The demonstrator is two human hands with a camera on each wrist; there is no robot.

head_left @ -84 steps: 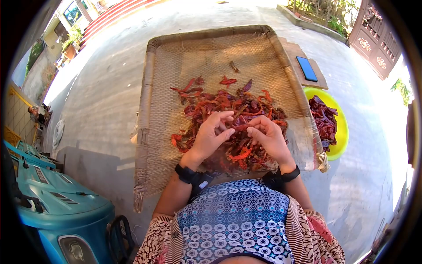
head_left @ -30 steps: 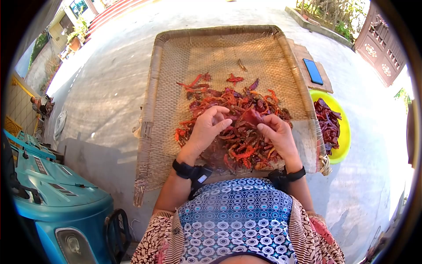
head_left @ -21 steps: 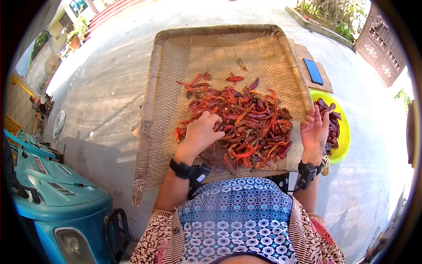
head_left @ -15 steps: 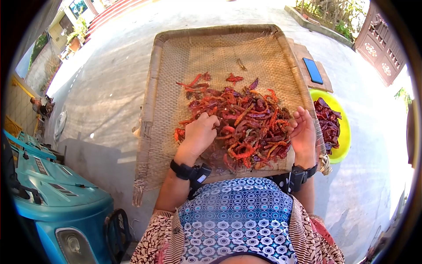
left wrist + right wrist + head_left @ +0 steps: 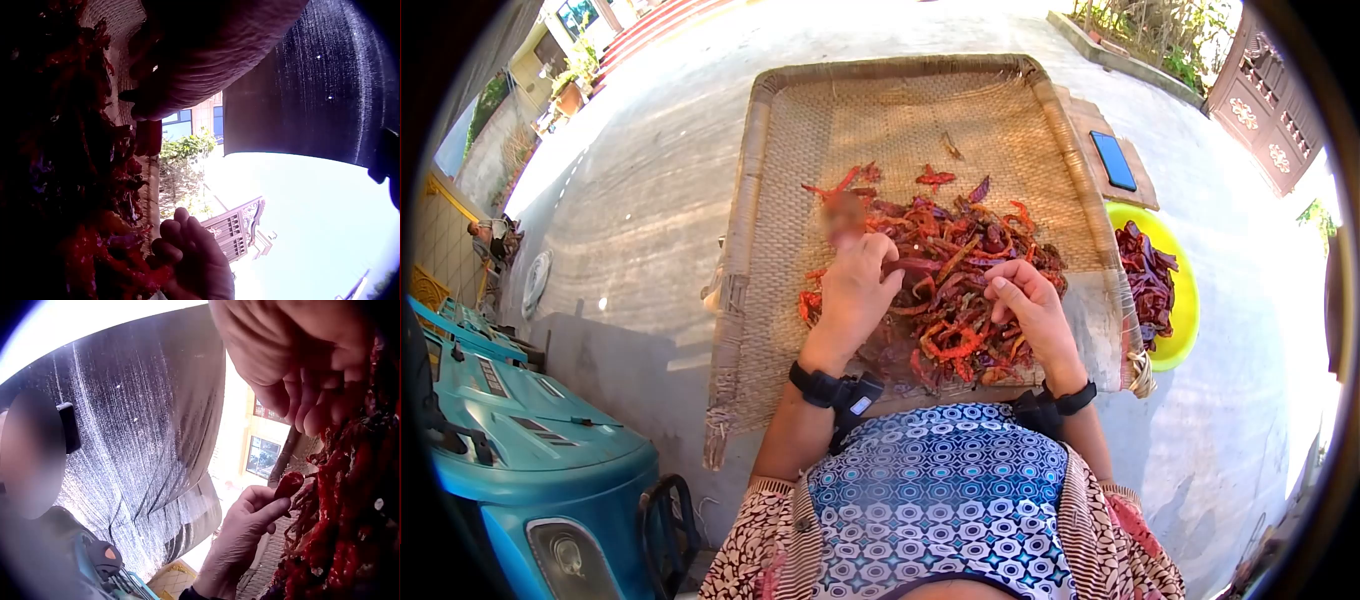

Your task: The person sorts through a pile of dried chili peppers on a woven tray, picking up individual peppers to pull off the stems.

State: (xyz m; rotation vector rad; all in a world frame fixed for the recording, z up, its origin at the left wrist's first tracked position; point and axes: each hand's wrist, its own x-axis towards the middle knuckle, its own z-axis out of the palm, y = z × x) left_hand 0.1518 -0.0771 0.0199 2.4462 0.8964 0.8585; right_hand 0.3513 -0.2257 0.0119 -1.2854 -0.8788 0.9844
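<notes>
A heap of shrivelled red chilli peppers [image 5: 960,330] lies on a woven bamboo tray [image 5: 800,130] in the head view. My left hand [image 5: 855,295] is over the heap's left side, pinching a dark red chilli pepper [image 5: 289,485] between thumb and fingers, clearest in the right wrist view. A blurred brownish patch shows just beyond its fingers in the head view. My right hand [image 5: 1035,310] hovers at the heap's right side, its fingers loosely bent and no pepper showing between them. The right wrist view shows its bent fingertips close to the peppers.
To the tray's right stands a yellow-green bowl [image 5: 1185,290] with dark red chilli peppers [image 5: 1143,275] in it. A phone [image 5: 1113,162] rests on a wooden board [image 5: 1080,108] beyond it. A teal vehicle [image 5: 550,450] stands at the lower left.
My right hand held a red pepper, swung right toward the bowl, then came back to the heap without it. My left hand stayed over the heap and now pinches a pepper.
</notes>
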